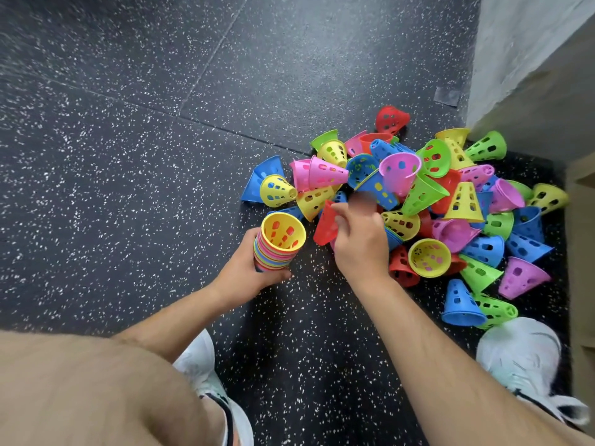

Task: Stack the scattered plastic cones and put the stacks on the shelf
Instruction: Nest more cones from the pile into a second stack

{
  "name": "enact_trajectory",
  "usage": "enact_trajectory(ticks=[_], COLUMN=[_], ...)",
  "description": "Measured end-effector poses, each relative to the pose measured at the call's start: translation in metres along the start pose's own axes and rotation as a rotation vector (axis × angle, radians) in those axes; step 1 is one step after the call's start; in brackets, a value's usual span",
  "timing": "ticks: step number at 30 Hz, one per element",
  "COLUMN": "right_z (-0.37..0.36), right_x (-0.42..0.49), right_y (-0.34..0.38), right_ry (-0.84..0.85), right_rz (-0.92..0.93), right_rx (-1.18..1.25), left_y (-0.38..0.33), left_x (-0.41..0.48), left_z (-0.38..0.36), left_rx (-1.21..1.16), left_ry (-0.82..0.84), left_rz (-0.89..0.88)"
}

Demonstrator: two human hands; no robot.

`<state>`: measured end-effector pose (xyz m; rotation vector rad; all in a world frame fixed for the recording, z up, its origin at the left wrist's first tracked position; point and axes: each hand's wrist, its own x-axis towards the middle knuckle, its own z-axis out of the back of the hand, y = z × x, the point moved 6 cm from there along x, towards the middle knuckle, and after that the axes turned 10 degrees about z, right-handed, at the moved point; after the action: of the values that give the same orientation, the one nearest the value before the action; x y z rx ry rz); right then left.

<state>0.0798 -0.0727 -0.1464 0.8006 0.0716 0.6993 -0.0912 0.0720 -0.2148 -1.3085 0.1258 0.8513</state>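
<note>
Black rubber floor (pixel 128 156), flecked with white, fills the left and top of my feed, with seams running across it between the tiles. At the lower left a bare thigh (pixel 80 391) takes up the corner, and just past it I see a white left shoe (pixel 198 358) flat on the floor. Moving right, the left hand (pixel 251 270) is wrapped around a stack (pixel 273 257) of nested cones, fingers curled behind it and the thumb across its lower end. The stack is held off the floor and tilted so that its open mouth faces me. The innermost one is a yellow cone (pixel 283 233), and the rims below it show bands of pink, orange, green and blue. Just beside the stack is a red cone (pixel 323 230), pinched at its rim by the thumb of the right hand (pixel 359 246). That hand's fingertips are blurred, so I cannot tell exactly how they sit, but the grip on the red one reads as closed. Beyond the knuckles lies the loose pile (pixel 463 201), a heap of perforated cones in yellow, green, blue, pink, purple and red, lying on their sides, upside down and tumbled over one another on the floor. At its near edge a blue cone (pixel 462 304) stands upright, close to the white right shoe (pixel 521 355). A pale grey wall (pixel 521 59) rises at the upper right, and a wooden panel (pixel 582 194) runs down the right edge. Whether that is the shelf I cannot tell.
</note>
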Motion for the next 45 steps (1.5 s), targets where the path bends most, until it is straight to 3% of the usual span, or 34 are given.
enact_trajectory(ticks=[5,12,23,29,33,42,45], right_z=[0.027,0.018,-0.051,-0.074,-0.102,-0.16,-0.163], right_x=[0.019,0.025,0.013,0.035,0.075,0.133,0.13], right_y=[0.033,0.092,0.108,0.108,0.095,0.1,0.095], right_ry=[-0.259,-0.284,0.07,0.205,0.305,0.929,0.947], right_rz=[0.123,0.306,0.475,0.39,0.327,0.439,0.44], right_rx=[0.074,0.07,0.179,0.237,0.003,-0.691,-0.739], left_y=[0.005,0.005,0.013,0.022,0.024,0.025,0.026], left_x=[0.001,0.006,0.011,0.017,0.02,0.022,0.022], left_z=[0.005,0.017,0.045,0.06,0.06,0.067,0.066], left_rx=[-0.043,-0.101,-0.222,-0.235,-0.177,-0.193,-0.183], left_ry=[-0.067,-0.137,-0.231,-0.213,-0.184,-0.163,-0.166], left_rz=[0.01,0.012,0.007,0.018,0.013,0.01,-0.006])
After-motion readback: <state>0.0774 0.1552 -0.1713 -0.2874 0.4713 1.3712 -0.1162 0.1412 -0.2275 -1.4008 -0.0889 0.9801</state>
